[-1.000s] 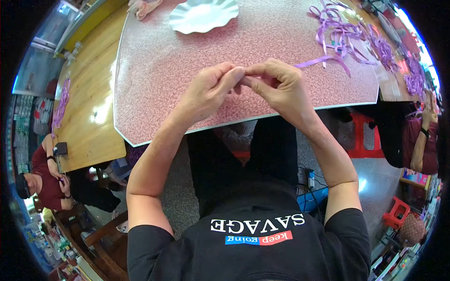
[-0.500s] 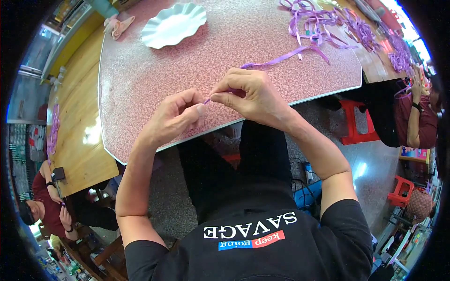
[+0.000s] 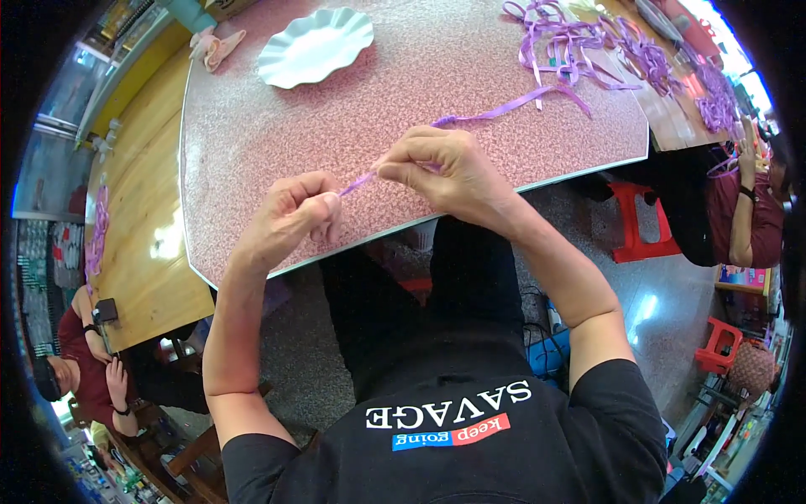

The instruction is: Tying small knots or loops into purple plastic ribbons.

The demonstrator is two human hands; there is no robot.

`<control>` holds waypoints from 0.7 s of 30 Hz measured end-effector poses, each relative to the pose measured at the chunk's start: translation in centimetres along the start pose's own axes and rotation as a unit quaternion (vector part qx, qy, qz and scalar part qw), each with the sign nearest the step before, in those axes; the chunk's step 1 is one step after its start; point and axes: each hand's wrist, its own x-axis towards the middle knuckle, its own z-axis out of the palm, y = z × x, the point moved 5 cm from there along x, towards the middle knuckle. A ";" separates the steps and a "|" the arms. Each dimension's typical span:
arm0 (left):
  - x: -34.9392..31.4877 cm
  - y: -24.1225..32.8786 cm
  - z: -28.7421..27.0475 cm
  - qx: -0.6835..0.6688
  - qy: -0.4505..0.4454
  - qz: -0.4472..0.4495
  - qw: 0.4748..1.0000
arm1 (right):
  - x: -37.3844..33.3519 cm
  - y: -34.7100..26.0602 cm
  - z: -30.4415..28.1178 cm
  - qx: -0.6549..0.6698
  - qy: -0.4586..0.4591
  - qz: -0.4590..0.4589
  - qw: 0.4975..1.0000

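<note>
Clearly, the left grip (image 3: 288, 213) and right grip (image 3: 447, 172) pinch the purple ribbon (image 3: 359, 182) running between them.

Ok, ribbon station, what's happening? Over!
Left fingers, right fingers: both pinching ribbon. Ribbon spans the gap between them. Plate beyond, out of the way.

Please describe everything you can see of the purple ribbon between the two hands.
The purple ribbon is narrow, shiny and satin-like. A short, slanting stretch runs from the left hand to the right hand, which hides the next part. Beyond, a bunched section, perhaps a knot, leads into a loose tail curving over the pink tabletop.
</note>
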 end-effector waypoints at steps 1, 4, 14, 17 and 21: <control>-0.4 -0.2 -0.9 0.023 0.019 -0.003 1.000 | 0.0 0.0 -0.4 -0.010 0.008 -0.040 0.999; -1.2 -0.4 -2.4 0.081 0.076 -0.020 0.994 | 0.2 1.5 -4.0 -0.004 0.040 -0.020 0.999; -1.2 1.8 -4.1 0.494 0.294 0.004 0.819 | -0.1 3.7 -7.4 -0.433 0.018 -0.017 0.901; 1.0 3.1 -0.9 0.474 0.258 0.172 0.824 | 0.2 3.4 -6.7 -0.411 0.035 -0.087 0.907; 4.1 4.1 3.6 0.455 0.223 0.280 0.815 | 0.3 1.5 -5.4 -0.201 -0.014 0.045 0.978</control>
